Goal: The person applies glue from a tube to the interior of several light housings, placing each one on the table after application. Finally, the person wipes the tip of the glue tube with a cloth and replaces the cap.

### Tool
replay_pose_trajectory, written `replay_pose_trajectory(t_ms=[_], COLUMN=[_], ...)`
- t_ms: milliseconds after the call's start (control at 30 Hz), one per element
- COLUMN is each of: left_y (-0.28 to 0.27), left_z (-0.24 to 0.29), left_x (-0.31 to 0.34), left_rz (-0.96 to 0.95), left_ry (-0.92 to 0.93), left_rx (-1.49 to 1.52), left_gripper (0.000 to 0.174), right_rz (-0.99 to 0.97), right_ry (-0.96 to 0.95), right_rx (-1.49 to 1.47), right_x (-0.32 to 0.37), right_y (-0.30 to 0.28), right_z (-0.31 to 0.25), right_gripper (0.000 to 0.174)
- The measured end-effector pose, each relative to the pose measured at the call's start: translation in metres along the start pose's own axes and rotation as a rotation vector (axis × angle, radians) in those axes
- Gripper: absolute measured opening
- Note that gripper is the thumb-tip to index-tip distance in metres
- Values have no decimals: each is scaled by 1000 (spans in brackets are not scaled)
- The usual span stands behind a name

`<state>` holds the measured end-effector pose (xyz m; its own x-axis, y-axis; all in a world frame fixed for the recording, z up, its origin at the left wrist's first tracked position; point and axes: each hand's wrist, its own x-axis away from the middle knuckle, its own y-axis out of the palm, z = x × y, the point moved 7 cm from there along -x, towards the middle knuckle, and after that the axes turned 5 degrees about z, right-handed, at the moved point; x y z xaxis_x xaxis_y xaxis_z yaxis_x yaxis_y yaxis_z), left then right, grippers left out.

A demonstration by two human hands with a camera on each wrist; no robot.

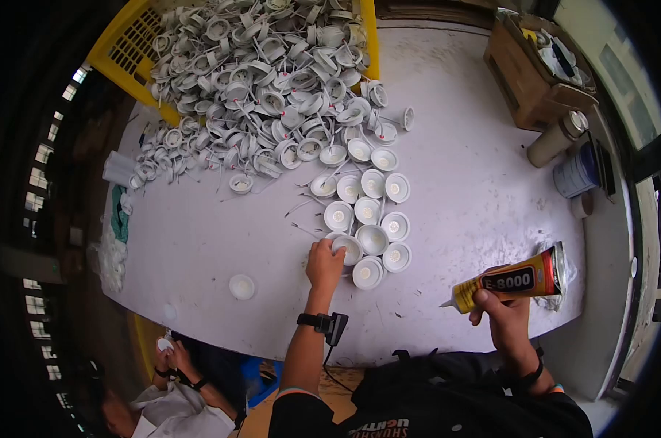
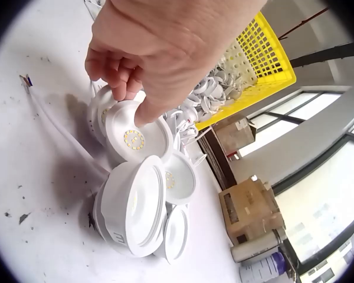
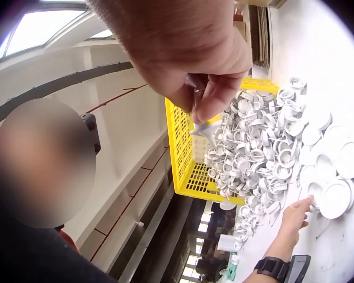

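My left hand pinches the rim of a white round LED downlight at the near left of a cluster. In the left wrist view its thumb lies inside the cup, and its other fingers are curled behind the rim. Yellow LED chips show at the bottom of that cup. Several more downlights stand face up around it, some stacked. At the right, above the table, my right hand grips a black and yellow E-8000 glue tube, its nozzle pointing left.
A yellow crate spills a heap of wired white housings onto the table. One white disc lies apart at left. A cardboard box, a flask and a tin line the right side. Another person sits lower left.
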<state>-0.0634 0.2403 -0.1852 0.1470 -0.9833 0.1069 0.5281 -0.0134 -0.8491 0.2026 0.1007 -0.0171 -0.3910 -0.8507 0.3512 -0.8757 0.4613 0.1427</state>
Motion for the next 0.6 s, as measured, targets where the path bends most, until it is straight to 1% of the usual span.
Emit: replay_pose_trajectory(t_ms=[100,233,300,333,400,433,500,533,600], left_y=[5,8,11,6,11,6,1,-7,-26], left_z=[-2,-9,-6,-4,-11,-11,-15,-12,-8], left_x=[-5,-13,-16,-18,-14,-14,-7,-2,19], left_rz=[47,20,-113,-110,-376,-370,-457,-451,-361], left_ry=[52,124,188,196,-3,2,-192,-185,-371], left_rx=[-18,31,41,42,233,237,565,564,1017], left_gripper=[26,25,23,23,20,20,17,17,24], right_rz=[-26,-18,-58,-49,-45,-43,-46,-47,-46], right_ry=[6,-17,-9,-6,-14,-17,-37,-44,-72], right_rx=[-20,-50,-10,-22,-31,-39,-42,-43,-78], right_x=[-1,1,4,6,11,13,17,20,24], right_y=[-2,-4,-1,-1,-2,-4,-8,-9,-10], right_z=[-2,-7,-8,-8,-9,-10,-13,-15,-20], right_gripper=[22,22,23,23,23,23,23,23,23])
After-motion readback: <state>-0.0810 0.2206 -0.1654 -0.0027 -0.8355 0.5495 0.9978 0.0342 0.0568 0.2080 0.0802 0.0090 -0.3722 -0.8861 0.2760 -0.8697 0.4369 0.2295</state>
